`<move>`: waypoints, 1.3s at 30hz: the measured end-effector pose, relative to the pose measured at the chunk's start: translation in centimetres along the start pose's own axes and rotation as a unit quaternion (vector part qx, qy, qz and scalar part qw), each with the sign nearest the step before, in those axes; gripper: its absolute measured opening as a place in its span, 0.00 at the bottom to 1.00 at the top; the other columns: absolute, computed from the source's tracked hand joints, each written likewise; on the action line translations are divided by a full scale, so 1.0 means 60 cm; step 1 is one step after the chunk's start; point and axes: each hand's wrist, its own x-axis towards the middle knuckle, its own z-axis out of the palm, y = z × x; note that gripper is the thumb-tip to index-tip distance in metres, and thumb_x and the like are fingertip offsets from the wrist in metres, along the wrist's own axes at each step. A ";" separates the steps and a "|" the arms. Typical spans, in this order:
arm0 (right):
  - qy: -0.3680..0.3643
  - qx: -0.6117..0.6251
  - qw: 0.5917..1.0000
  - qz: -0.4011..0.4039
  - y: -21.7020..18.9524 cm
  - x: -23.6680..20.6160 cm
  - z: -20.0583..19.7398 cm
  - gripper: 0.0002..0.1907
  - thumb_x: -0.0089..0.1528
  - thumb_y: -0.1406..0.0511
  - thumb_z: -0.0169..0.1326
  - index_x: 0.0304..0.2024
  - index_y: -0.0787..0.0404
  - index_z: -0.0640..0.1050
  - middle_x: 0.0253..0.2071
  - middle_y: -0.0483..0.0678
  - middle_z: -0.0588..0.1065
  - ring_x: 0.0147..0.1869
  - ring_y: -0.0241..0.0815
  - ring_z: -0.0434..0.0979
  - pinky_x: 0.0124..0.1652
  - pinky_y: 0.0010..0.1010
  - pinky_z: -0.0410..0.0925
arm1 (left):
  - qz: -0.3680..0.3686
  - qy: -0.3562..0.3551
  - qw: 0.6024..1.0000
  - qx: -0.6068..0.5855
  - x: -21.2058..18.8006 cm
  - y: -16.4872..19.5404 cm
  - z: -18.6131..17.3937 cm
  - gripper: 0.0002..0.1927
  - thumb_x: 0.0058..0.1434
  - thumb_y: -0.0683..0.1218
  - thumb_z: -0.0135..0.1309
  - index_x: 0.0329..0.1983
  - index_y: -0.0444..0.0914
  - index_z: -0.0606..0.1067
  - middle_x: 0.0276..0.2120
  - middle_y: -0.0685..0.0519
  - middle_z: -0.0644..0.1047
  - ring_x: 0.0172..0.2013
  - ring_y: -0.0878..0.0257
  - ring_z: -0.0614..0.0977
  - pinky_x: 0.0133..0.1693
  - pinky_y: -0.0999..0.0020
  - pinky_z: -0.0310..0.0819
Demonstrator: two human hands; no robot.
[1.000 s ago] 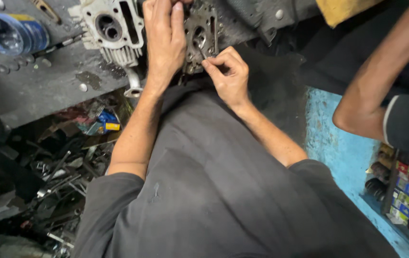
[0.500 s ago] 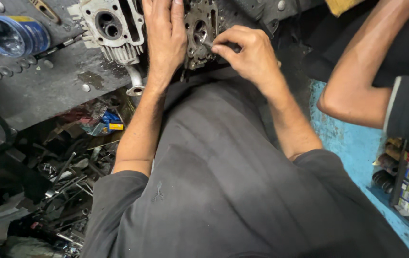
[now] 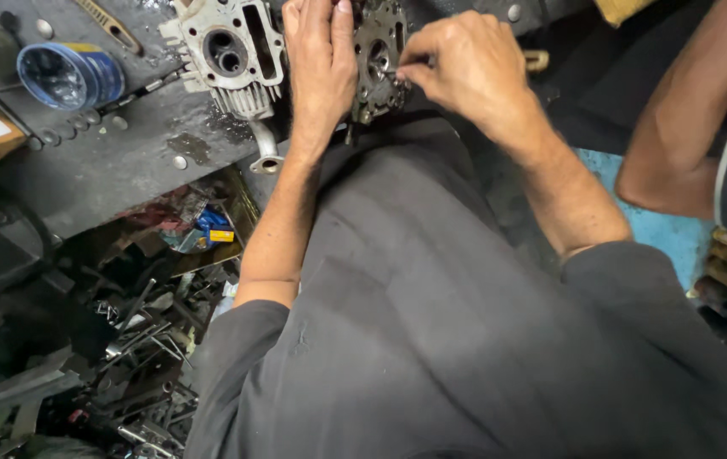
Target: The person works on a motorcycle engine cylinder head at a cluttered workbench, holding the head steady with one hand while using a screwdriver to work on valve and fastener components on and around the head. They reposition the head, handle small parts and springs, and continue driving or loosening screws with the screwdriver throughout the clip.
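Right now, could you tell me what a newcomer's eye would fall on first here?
Top centre, the left hand lies flat against a dark metal engine plate while the right hand pinches something small at its face. Left of them sits a pale finned cylinder head on the greasy bench, with a blue tin further left.

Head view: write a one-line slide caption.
Left hand steadies a dark metal engine part while right hand fingers work at it.
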 end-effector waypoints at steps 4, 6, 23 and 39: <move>-0.006 -0.042 0.999 -0.027 -0.011 0.006 -0.003 0.07 0.60 0.62 0.68 0.37 0.57 0.85 0.34 0.48 0.79 0.39 0.54 0.79 0.38 0.46 0.70 | 0.016 -0.002 1.000 -0.013 0.000 0.007 -0.013 0.08 0.76 0.44 0.46 0.50 0.37 0.75 0.44 0.48 0.76 0.50 0.50 0.73 0.56 0.56 0.68; -0.003 -0.056 0.997 -0.043 -0.015 0.010 -0.002 0.07 0.60 0.61 0.68 0.37 0.56 0.85 0.33 0.47 0.79 0.41 0.54 0.79 0.38 0.46 0.70 | 0.027 0.003 1.000 -0.012 0.005 0.010 -0.022 0.08 0.76 0.43 0.46 0.50 0.37 0.75 0.44 0.48 0.76 0.50 0.51 0.73 0.56 0.56 0.68; 0.008 -0.096 0.993 -0.071 -0.020 0.037 0.013 0.05 0.64 0.64 0.64 0.37 0.60 0.83 0.35 0.48 0.76 0.42 0.53 0.80 0.38 0.44 0.70 | 0.022 -0.003 1.000 0.004 0.016 0.003 -0.036 0.08 0.76 0.43 0.46 0.50 0.36 0.74 0.46 0.48 0.76 0.51 0.49 0.72 0.57 0.55 0.66; 0.007 0.331 0.937 0.111 0.100 -0.020 0.053 0.09 0.74 0.66 0.62 0.52 0.64 0.80 0.40 0.43 0.78 0.37 0.31 0.74 0.37 0.26 0.68 | -0.015 0.006 1.000 -0.004 0.012 -0.010 -0.005 0.10 0.76 0.46 0.51 0.53 0.34 0.73 0.48 0.46 0.76 0.53 0.49 0.74 0.57 0.57 0.70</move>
